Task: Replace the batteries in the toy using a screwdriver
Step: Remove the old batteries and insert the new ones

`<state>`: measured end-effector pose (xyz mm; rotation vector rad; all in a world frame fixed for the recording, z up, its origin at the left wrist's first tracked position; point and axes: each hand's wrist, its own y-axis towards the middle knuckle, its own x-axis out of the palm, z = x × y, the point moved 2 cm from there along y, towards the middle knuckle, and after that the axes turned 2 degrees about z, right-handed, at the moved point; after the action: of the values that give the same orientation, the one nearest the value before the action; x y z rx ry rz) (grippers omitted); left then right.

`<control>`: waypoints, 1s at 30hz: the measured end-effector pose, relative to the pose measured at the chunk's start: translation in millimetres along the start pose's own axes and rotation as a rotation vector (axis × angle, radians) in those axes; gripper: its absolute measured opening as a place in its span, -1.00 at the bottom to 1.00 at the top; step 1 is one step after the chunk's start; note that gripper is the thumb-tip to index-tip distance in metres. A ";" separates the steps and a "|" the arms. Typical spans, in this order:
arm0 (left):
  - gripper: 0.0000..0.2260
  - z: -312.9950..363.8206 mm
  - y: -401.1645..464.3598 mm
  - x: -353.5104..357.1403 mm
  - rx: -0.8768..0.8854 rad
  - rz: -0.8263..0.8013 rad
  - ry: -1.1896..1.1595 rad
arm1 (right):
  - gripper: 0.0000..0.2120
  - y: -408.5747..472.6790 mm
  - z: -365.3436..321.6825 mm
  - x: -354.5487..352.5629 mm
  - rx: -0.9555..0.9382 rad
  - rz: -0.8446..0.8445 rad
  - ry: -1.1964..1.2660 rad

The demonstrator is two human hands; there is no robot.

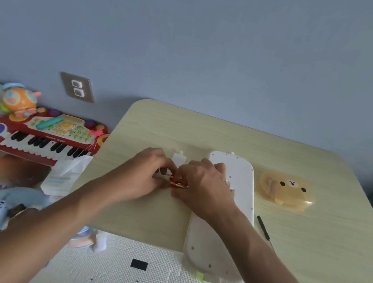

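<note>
Toy first: a long white plastic toy (221, 223) lies underside up on the pale wood-grain tabletop (312, 236), running from centre frame down to the lower right of centre, its near end jutting past the tabletop's front edge. Just left of its upper part, both hands meet over small red and gold batteries (178, 182). The left hand (148, 174) has its fingers curled in, pinching at the batteries from the left. The right hand (203, 183) is closed around them from the right, its back partly covering the toy's upper section. How many batteries there are cannot be told. Above the hands, a small white plastic cover piece (178, 159) rests flat on the tabletop. Right of the toy, a thin black screwdriver (263, 228) lies apart from both hands. Further up and right sits an orange translucent bear-face case (288, 190). At the left of the frame, off the tabletop, a red toy keyboard (37, 138) lies among other toys.
</note>
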<state>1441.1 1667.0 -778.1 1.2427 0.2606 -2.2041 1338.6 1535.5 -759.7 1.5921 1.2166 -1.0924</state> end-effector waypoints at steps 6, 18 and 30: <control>-0.83 -0.7 9.6 2.0 -0.028 0.019 -0.012 | -0.80 1.1 2.6 1.6 -0.017 -0.022 -0.051; -0.90 9.8 9.8 5.4 -0.075 0.049 0.016 | -0.79 -6.1 8.0 -2.9 -0.063 -0.045 -0.007; -0.86 -1.6 -0.1 7.3 -0.124 0.070 -0.082 | -0.75 -49.6 -18.0 -4.3 -0.335 -0.307 -0.012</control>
<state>1439.3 1664.9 -785.1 1.0762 0.3111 -2.1393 1292.2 1560.6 -755.9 1.1693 1.5801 -1.0159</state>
